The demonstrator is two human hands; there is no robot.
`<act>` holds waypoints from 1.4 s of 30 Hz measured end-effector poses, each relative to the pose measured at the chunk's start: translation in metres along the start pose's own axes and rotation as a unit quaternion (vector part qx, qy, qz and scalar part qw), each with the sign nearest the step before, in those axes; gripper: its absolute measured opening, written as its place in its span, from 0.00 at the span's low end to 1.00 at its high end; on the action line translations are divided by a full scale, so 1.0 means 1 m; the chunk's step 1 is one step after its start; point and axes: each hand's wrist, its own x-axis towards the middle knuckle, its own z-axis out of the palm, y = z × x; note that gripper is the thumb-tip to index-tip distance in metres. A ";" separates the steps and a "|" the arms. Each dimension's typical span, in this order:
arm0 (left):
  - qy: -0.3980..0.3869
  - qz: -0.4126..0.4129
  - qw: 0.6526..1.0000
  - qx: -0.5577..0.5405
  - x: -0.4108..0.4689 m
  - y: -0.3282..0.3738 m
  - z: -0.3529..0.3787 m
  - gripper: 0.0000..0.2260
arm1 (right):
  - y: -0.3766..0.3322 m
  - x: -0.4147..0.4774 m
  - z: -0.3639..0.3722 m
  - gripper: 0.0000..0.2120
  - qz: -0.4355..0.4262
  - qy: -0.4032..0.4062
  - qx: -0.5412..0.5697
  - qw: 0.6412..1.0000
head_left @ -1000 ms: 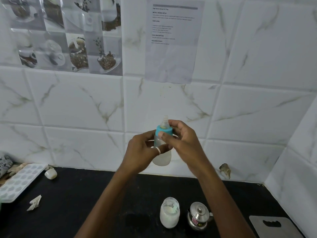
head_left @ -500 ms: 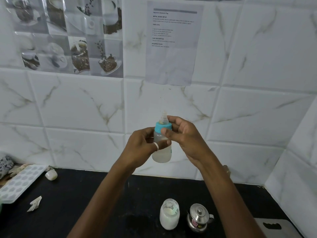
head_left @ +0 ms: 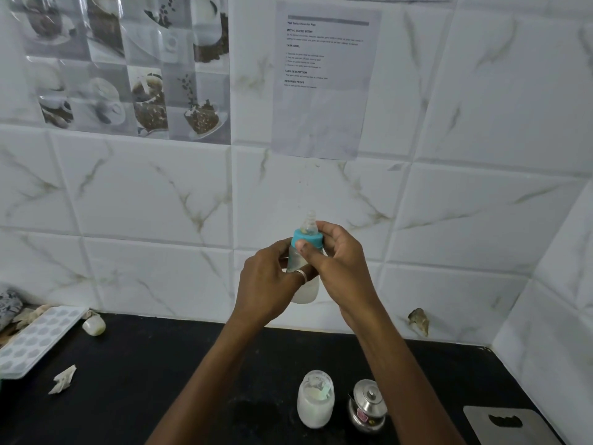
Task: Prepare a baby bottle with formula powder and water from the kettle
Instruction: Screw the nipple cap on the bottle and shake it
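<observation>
I hold a small clear baby bottle point(head_left: 308, 289) upright in front of the tiled wall, with cloudy white liquid in its lower part. My left hand point(head_left: 272, 284) grips the bottle's body. My right hand point(head_left: 337, 261) pinches the teal collar point(head_left: 313, 238) under the clear teat. Down on the black counter point(head_left: 160, 380) stand a frosted jar of white formula powder point(head_left: 315, 403) and a small steel kettle point(head_left: 368, 405) beside it on the right.
An ice tray point(head_left: 35, 340) lies at the counter's left edge, with a small white lump point(head_left: 94, 326) and a crumpled paper scrap point(head_left: 62, 379) near it. A grey board point(head_left: 510, 425) sits at the lower right. A printed sheet point(head_left: 324, 78) hangs on the wall.
The bottle stays held in both hands at about the same height. My right thumb has shifted round the teal collar, as in twisting it.
</observation>
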 end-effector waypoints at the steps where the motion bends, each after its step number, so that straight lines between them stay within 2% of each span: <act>1: -0.003 -0.003 1.000 -0.004 0.000 0.001 -0.001 0.25 | 0.000 0.000 0.000 0.23 -0.002 -0.002 -0.001 1.000; 4: -0.013 -0.013 1.000 -0.020 0.000 0.004 -0.003 0.33 | -0.001 0.000 -0.003 0.23 -0.007 -0.018 -0.003 1.000; 10: -0.021 -0.026 0.998 -0.048 0.001 0.005 -0.006 0.36 | -0.005 -0.004 -0.007 0.25 -0.010 -0.052 -0.020 0.998; 15: -0.018 -0.030 0.998 -0.052 0.004 0.002 -0.006 0.26 | -0.005 -0.008 -0.014 0.22 0.001 -0.075 -0.012 0.997; 17: -0.017 -0.029 0.998 -0.054 0.005 0.000 -0.006 0.27 | -0.001 -0.009 -0.020 0.20 0.005 -0.101 -0.005 0.995; 20: -0.015 -0.036 0.997 -0.067 0.007 -0.001 -0.009 0.28 | 0.005 -0.014 -0.028 0.28 0.004 -0.141 -0.031 0.989; 23: -0.018 -0.040 0.996 -0.077 0.008 0.000 -0.009 0.26 | 0.009 -0.021 -0.030 0.34 -0.006 -0.170 -0.104 0.980; 28: -0.026 -0.045 0.995 -0.080 0.009 0.000 -0.003 0.24 | 0.013 -0.022 -0.022 0.38 -0.024 -0.139 -0.141 0.980; 37: -0.030 -0.050 0.994 -0.092 0.010 -0.007 0.001 0.27 | 0.016 -0.017 -0.013 0.33 -0.034 -0.091 -0.165 0.982; 42: -0.031 -0.045 0.995 -0.089 0.010 -0.006 0.000 0.26 | 0.016 -0.014 -0.011 0.34 -0.044 -0.081 -0.177 0.980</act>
